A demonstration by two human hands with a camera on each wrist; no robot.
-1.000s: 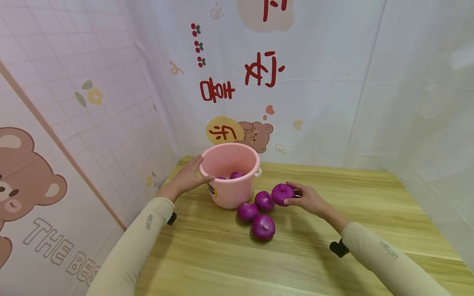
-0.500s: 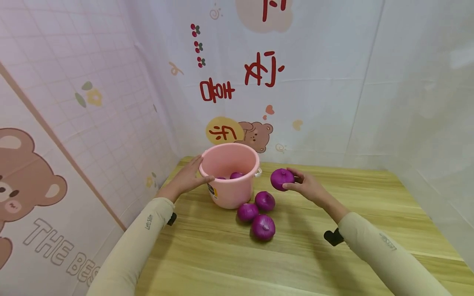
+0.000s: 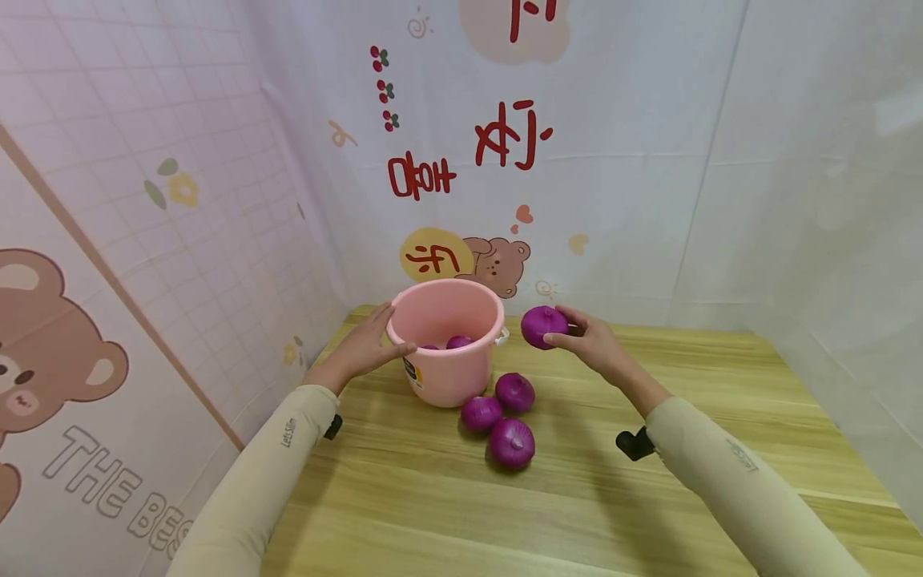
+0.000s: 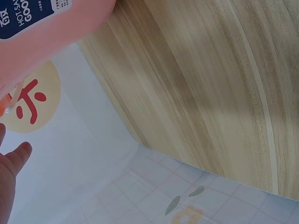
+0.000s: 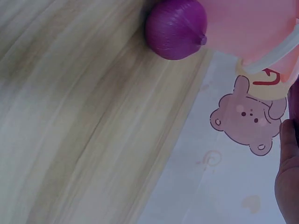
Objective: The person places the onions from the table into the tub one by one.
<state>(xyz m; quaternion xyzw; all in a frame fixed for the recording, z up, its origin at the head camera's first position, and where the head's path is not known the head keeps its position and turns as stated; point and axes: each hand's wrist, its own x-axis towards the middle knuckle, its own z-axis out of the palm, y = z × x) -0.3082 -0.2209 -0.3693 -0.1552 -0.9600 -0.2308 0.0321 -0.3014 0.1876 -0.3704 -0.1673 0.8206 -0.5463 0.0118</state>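
A pink bucket (image 3: pixel 461 373) stands upright at the back left of the table. My left hand (image 3: pixel 363 346) rests against its left rim, thumb and fingers spread and fairly straight. Right of the bucket, my right hand (image 3: pixel 598 346) grips a purple onion (image 3: pixel 541 325) between thumb and fingers, above the table and apart from the rim. On the table in front of the bucket lie three more purple onions: one at the back (image 3: pixel 515 392), one at the left (image 3: pixel 481 413), one nearest me (image 3: pixel 513 443). Purple onions (image 3: pixel 459 342) partly show inside the bucket.
The wood-grain table (image 3: pixel 692 481) meets a white printed curtain (image 3: pixel 613 200) behind the bucket. Another curtain (image 3: pixel 180 264) borders the left side. A white handle fitting (image 3: pixel 502 336) juts from the bucket's right side.
My right hand has lifted the onion off the table, away from the others, and carried it up and slightly left. The left hand and the bucket have stayed in place.
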